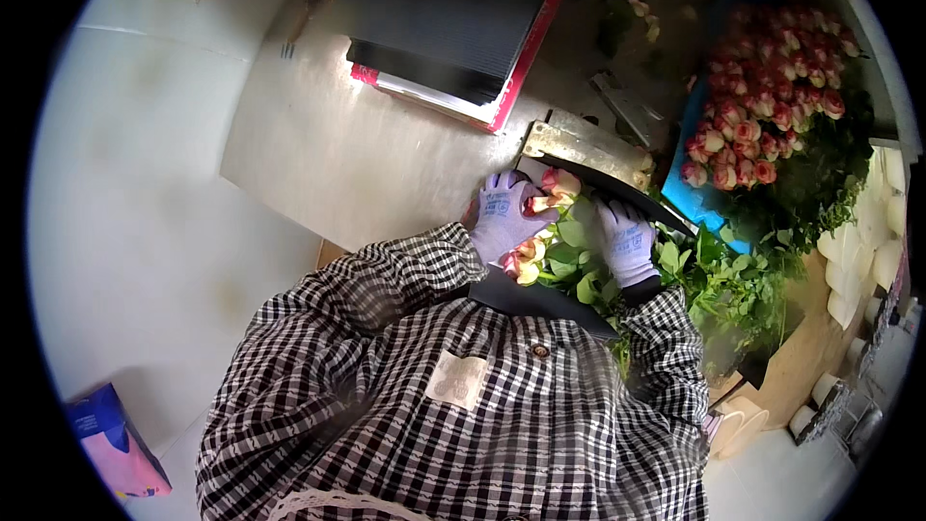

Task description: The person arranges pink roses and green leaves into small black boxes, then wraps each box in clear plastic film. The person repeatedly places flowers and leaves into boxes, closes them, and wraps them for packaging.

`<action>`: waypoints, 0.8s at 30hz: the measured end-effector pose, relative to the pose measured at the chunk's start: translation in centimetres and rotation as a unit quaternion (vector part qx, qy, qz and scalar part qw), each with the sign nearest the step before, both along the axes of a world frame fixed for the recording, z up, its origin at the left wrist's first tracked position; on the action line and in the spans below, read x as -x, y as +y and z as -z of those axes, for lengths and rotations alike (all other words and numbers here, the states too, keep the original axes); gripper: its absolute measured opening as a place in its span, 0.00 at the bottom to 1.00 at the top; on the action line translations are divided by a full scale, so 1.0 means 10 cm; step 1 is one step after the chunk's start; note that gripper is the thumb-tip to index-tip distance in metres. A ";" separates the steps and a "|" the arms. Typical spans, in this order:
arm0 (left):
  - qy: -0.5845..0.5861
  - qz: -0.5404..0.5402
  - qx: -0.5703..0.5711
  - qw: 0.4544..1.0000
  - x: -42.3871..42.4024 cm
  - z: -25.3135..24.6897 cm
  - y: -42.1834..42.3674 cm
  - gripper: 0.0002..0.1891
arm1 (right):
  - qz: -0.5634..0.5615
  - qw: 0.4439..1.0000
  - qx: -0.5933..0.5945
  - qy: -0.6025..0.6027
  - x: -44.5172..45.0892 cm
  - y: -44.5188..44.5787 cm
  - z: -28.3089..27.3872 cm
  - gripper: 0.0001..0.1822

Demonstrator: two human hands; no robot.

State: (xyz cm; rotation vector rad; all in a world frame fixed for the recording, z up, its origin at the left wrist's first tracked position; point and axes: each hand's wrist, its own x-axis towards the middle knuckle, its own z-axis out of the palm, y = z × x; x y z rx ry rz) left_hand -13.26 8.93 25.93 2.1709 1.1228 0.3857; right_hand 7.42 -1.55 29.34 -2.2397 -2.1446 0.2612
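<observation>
My left hand (506,213), in a lilac work glove, curls its fingers around a pink-and-cream rose head at the left end of several roses (527,260). My right hand (623,239), gloved alike, lies on the green stems and leaves (575,235) of these roses; its fingertips reach under the edge of a black sheet and are partly hidden, so its grip is unclear. The roses lie on a black sheet (546,304) close to my body. Just beyond my hands stands a worn metal bracket (586,152) with the curved black sheet against it.
A stack of black corrugated sheets (448,7) lies on a red-edged box on the metal table (289,152). Many pink roses (752,101) rest on blue wrapping (680,181) at the right. Leafy stems (723,289) hang below them. A metal tool (622,105) and loose leaves lie beyond the bracket.
</observation>
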 end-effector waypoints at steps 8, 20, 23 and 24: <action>0.013 0.006 -0.013 1.000 -0.04 -0.13 -0.16 0.23 | -0.079 0.994 -0.040 -0.068 0.00 -0.07 0.05 0.27; 0.004 0.071 0.006 0.997 -0.16 0.05 0.11 0.31 | -0.056 0.994 0.040 -0.088 0.00 0.03 0.19 0.30; 0.044 0.092 0.045 0.994 -0.12 0.04 0.20 0.36 | -0.027 0.984 0.170 -0.055 0.04 0.20 -0.66 0.26; -0.005 0.084 -0.020 0.996 -0.11 0.04 0.18 0.29 | -0.045 0.998 0.038 0.008 0.07 0.35 -1.28 0.25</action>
